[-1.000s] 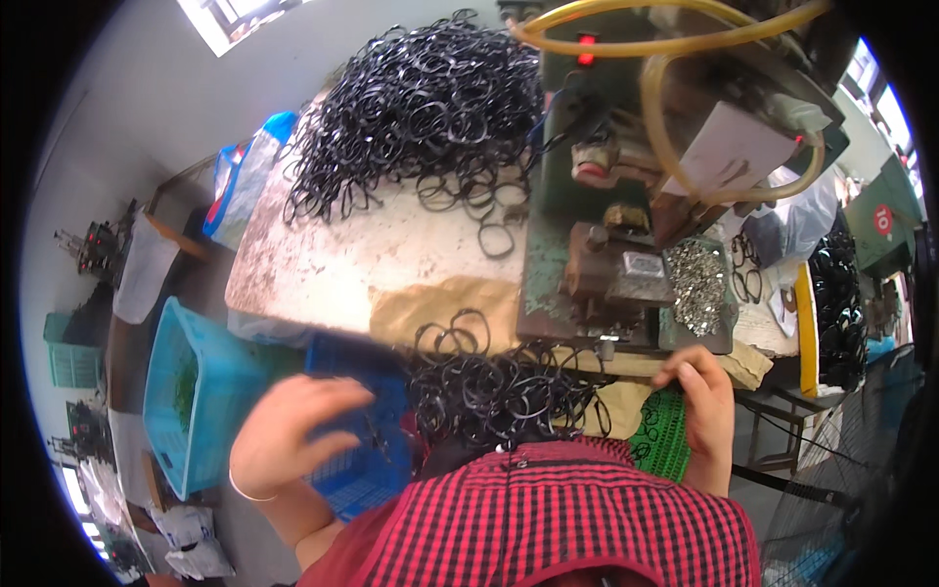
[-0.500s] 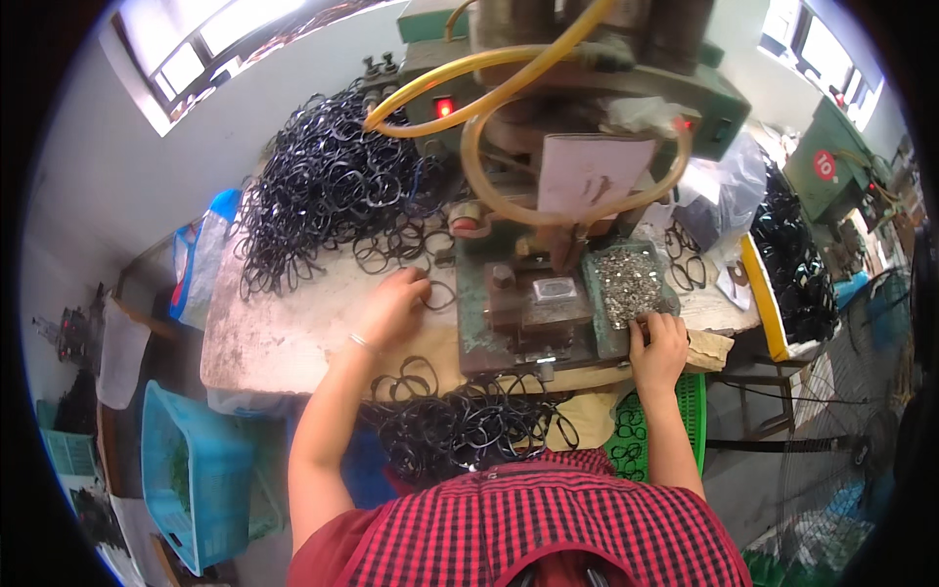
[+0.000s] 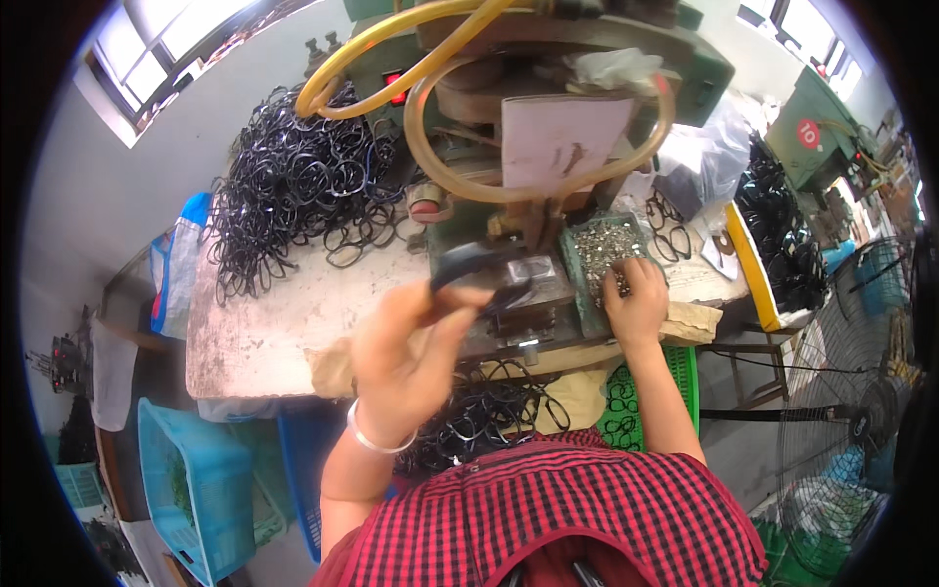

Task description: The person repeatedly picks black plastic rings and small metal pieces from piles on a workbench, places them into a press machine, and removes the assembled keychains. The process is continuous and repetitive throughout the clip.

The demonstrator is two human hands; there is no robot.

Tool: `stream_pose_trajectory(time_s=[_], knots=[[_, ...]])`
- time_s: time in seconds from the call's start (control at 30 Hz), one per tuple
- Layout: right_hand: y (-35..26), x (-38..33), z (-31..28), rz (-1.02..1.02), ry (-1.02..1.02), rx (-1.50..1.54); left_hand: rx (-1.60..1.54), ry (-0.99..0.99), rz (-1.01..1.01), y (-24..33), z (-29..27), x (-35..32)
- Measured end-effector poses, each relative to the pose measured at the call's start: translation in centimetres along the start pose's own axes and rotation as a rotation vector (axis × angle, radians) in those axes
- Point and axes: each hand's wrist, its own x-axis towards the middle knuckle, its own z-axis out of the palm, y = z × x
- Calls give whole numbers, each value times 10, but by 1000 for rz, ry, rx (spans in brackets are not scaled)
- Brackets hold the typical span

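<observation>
My left hand point(image 3: 406, 357), blurred by motion, pinches a black band loop point(image 3: 469, 262) between thumb and fingers. It holds the loop in front of the press, and the loop's far end overlaps the metal die block point(image 3: 536, 277) from this view. My right hand point(image 3: 638, 301) has its fingers bent down into a green tray point(image 3: 587, 303) of small shiny metal pieces point(image 3: 604, 243). Whatever its fingertips grip is too small to make out. The press's upper tool point(image 3: 550, 223) stands over the die, partly behind a paper sheet point(image 3: 562, 142).
A big heap of black loops point(image 3: 303, 176) covers the table's back left. More loops point(image 3: 489, 411) lie at my lap. Yellow hose point(image 3: 430, 176) curves before the press. A blue basket point(image 3: 196, 479) stands left, a green crate point(image 3: 685, 401) right, near a fan point(image 3: 851, 421).
My left hand has lifted from the tabletop and moved right toward the press, carrying a black loop. My right hand has shifted from the tray's near edge in over the metal pieces.
</observation>
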Motion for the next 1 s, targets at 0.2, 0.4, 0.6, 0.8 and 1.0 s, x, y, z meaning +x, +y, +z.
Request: stream_pose_trajectory(time_s=[0.2,0.4,0.6,0.8,1.0], knots=[[5,0,11,131,-8,27,170,-116,-35,-6,27,39],[16,11,7,220,6,140,262,-92,44,-8,35,56],[26,12,6,260,-103,174,260,-12,37,-6,42,53],[6,17,-1,74,-286,-51,301,47,131,-9,39,46],[10,2,11,-15,-180,-111,-123,194,-90,-30,34,-31]])
